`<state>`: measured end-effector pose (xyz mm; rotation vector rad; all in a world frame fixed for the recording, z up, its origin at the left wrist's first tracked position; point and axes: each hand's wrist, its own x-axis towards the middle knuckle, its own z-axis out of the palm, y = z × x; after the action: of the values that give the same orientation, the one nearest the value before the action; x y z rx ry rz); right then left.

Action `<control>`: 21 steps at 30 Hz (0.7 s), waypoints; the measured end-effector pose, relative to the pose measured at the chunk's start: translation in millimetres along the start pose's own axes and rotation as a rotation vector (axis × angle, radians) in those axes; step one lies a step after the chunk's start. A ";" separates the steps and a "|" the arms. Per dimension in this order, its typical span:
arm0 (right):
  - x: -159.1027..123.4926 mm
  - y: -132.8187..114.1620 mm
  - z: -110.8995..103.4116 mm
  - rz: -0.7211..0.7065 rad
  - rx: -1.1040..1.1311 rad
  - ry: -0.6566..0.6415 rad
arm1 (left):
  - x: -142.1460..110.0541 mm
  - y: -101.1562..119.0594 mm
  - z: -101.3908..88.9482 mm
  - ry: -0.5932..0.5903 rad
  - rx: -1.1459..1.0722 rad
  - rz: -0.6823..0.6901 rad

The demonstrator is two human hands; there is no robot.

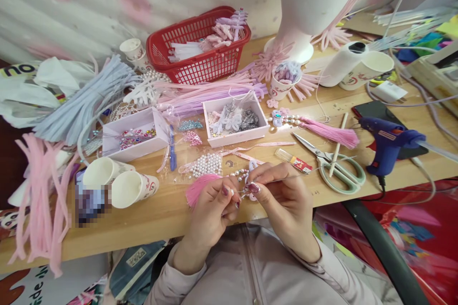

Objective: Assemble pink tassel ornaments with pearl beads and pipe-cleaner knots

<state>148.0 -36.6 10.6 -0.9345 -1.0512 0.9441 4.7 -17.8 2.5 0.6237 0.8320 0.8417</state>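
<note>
My left hand is closed in a pinch, with a small white pearl bead at its thumb tip. My right hand pinches a thin thread, which trails off to the right past the fingers. Between and behind the hands lie a short string of pearl beads and a lilac fuzzy loop, partly covered by the fingers. A pink tassel sticks out behind my left hand. Just beyond the hands is a heap of loose pearl beads.
White boxes of beads and wired parts stand mid-table. Scissors and a blue glue gun lie right. Paper cups stand left. A red basket and bundles of blue fuzzy stems are farther back.
</note>
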 end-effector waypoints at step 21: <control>4.7 5.9 0.2 0.071 -0.086 0.043 | -6.6 18.5 1.2 0.075 0.702 0.492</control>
<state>147.8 -30.4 6.3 -1.0650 -1.0341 0.9393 -4.1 -13.7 19.5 1.4640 1.0675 1.0152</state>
